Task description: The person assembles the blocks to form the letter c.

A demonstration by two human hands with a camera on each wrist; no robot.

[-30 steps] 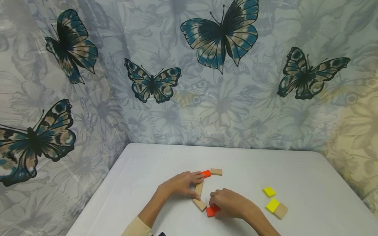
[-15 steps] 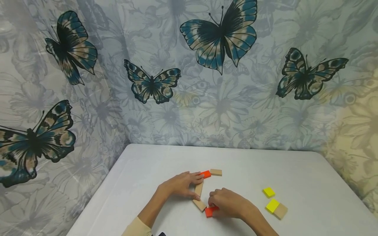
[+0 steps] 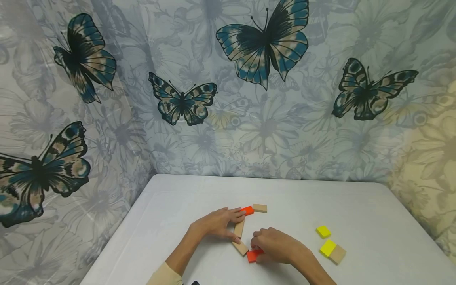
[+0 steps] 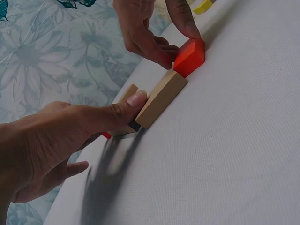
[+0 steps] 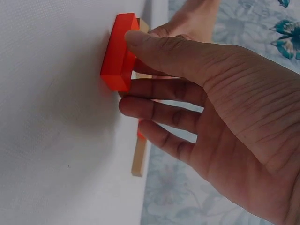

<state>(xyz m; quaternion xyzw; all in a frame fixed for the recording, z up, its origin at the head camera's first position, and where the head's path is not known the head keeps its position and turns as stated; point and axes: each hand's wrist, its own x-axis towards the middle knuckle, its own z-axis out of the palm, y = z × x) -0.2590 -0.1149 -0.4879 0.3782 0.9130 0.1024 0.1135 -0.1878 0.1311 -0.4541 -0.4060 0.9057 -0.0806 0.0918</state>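
Several flat blocks form a bent row on the white table. My right hand (image 3: pixel 276 246) pinches the near red block (image 5: pixel 117 56) between thumb and fingers. One end of this red block meets the near wooden block (image 4: pixel 161 99). My left hand (image 3: pixel 222 223) spreads over the row's left side. Its thumb touches the row where the near wooden block and the middle wooden block (image 3: pixel 239 228) join. Extended fingertips of that hand rest at the far red block (image 3: pixel 247 210). Beyond it, the far wooden block (image 3: pixel 260 208) makes the row's far end.
Right of the right hand, a yellow block (image 3: pixel 328 248) lies against a square wooden block (image 3: pixel 337 254). Another yellow block (image 3: pixel 323 232) lies just behind them. The table (image 3: pixel 199 188) ends at a butterfly-patterned curtain (image 3: pixel 270 146) behind and to the left.
My right hand has slid the near red block slightly left, up to the near wooden block's end. The left hand has stayed in place.
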